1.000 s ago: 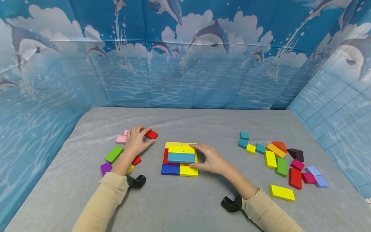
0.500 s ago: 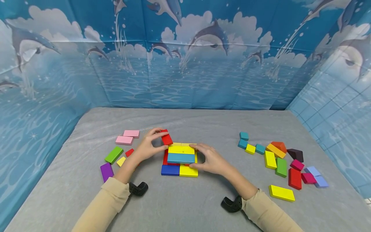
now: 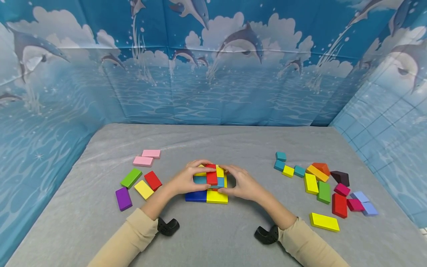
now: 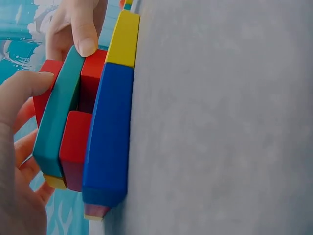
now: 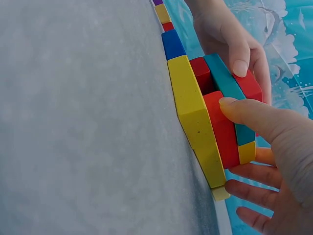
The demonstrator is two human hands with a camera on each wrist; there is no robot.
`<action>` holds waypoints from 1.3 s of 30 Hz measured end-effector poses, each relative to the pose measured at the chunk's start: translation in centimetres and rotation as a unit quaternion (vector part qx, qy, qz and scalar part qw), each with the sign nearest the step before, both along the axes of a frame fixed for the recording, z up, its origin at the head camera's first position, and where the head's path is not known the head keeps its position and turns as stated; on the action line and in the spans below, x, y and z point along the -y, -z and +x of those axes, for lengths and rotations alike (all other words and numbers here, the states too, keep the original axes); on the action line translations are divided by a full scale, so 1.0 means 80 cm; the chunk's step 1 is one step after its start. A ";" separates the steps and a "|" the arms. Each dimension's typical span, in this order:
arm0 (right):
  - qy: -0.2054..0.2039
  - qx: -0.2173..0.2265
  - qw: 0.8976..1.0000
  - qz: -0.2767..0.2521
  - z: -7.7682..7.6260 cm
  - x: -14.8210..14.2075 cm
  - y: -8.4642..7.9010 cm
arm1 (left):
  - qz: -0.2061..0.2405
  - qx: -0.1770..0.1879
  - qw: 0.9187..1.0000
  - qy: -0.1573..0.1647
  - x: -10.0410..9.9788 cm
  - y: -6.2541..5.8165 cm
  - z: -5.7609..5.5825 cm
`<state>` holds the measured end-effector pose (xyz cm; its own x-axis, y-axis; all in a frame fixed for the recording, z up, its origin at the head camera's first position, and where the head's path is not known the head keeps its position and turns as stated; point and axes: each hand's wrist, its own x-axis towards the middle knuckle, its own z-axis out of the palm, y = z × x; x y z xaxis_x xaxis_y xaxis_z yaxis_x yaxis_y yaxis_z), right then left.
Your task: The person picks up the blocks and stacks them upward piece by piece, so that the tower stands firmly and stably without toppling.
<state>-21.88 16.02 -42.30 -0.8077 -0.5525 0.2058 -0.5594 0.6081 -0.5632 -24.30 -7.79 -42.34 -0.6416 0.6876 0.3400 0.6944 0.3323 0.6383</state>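
Note:
A layered stack of wooden building blocks stands at mid-table. Its bottom front row is a blue block (image 3: 196, 196) beside a yellow block (image 3: 217, 197). Above these, two red blocks (image 4: 74, 142) carry a teal block (image 4: 57, 117) and a yellow one behind it. My left hand (image 3: 185, 180) pinches another red block (image 3: 211, 178) between thumb and fingers, lying crosswise over the teal and yellow top. My right hand (image 3: 246, 185) grips the stack's right end, thumb in front at a lower red block (image 5: 222, 127), fingers behind.
Left of the stack lie two pink blocks (image 3: 143, 161), a green (image 3: 131, 178), a purple (image 3: 123, 199), a yellow (image 3: 144, 190) and a red block (image 3: 153, 180). Several coloured blocks scatter at the right, with a long yellow block (image 3: 324, 222) nearest. A dolphin-print curtain (image 3: 207, 96) hangs behind.
My left hand has picked up a red block from the back left and carried it right onto the top of the stack. My right hand has stayed at the stack's right end.

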 end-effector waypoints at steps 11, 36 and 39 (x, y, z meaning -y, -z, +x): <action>0.006 0.008 1.000 0.007 0.001 0.000 -0.001 | -0.001 0.019 0.999 0.030 -0.004 0.001 -0.001; -0.017 -0.012 1.000 -0.015 0.007 0.007 0.000 | -0.034 -0.001 0.987 -0.156 0.153 0.013 0.016; -0.015 -0.008 1.000 -0.016 0.008 0.007 0.002 | -0.047 -0.016 0.983 -0.175 0.167 0.018 0.022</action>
<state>-21.27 15.45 -42.43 -0.7871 -0.5697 0.2365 -0.5865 0.5725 -0.5729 -22.52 -21.15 -43.76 -0.8345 0.4556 0.3100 0.5464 0.6114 0.5724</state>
